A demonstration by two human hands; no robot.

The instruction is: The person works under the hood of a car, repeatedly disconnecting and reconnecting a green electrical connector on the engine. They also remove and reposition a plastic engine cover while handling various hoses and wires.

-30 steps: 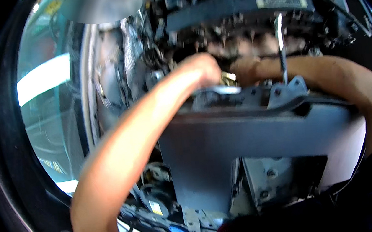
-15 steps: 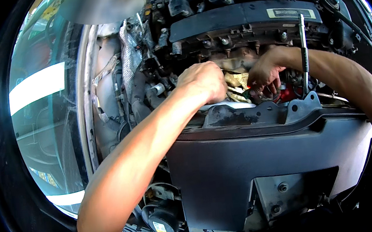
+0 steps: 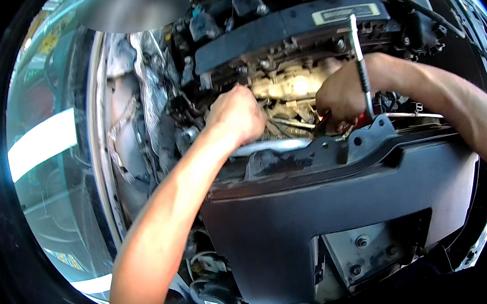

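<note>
Both my arms reach into a car's engine bay. My left hand (image 3: pixel 236 115) is closed in a fist above the gap between the engine and the front crossmember (image 3: pixel 310 159); whatever its fingers hold is hidden below it. My right hand (image 3: pixel 342 98) is curled down into the same gap, farther right. A dark and red thing shows under its fingers, too covered to name. Between the hands lie a brightly lit metal heat shield (image 3: pixel 290 86) and tan metal pipes (image 3: pixel 291 125). Beside my right wrist a long chrome tool handle (image 3: pixel 359 61) stands upright.
A dark engine cover (image 3: pixel 289 29) spans the far side. A black plastic panel (image 3: pixel 334 208) lies nearest me, with a bolted metal bracket (image 3: pixel 366 252) in its opening. On the left are silver foil insulation (image 3: pixel 151 81) and the windscreen (image 3: pixel 50 192).
The whole view has shifted, so the engine and hands appear farther left. The heat shield between my hands is now brightly lit and more exposed. My hands are slightly farther apart.
</note>
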